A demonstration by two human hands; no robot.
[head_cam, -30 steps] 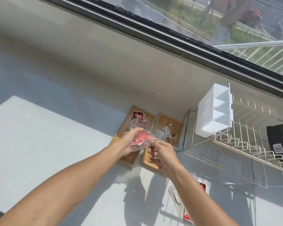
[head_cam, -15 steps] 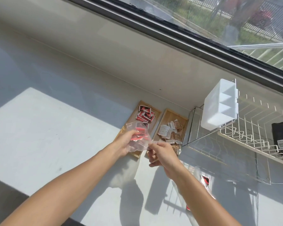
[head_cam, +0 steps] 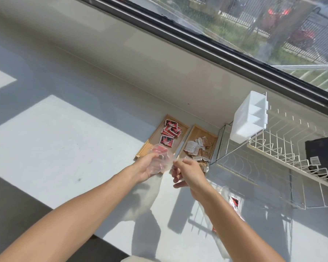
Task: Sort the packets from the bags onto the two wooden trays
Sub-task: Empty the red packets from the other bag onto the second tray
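Two wooden trays lie side by side by the wall. The left tray (head_cam: 151,138) holds several red packets (head_cam: 169,132); the right tray (head_cam: 196,132) holds several white and brown packets (head_cam: 195,148). My left hand (head_cam: 147,167) grips a crumpled clear plastic bag (head_cam: 162,159) over the near end of the left tray, with something red showing inside it. My right hand (head_cam: 186,173) pinches the bag's right edge between thumb and fingers. A second clear bag (head_cam: 227,203) with red packets lies on the counter under my right forearm.
A white wire dish rack (head_cam: 284,159) stands right of the trays, with a white plastic caddy (head_cam: 248,118) hung on its left end and a black item (head_cam: 322,154) inside. The grey counter (head_cam: 64,140) runs left, under a window.
The red packets that showed in the bag a second ago now lie on the left tray. The bag looks nearly empty and more crumpled. Both hands stayed on it.
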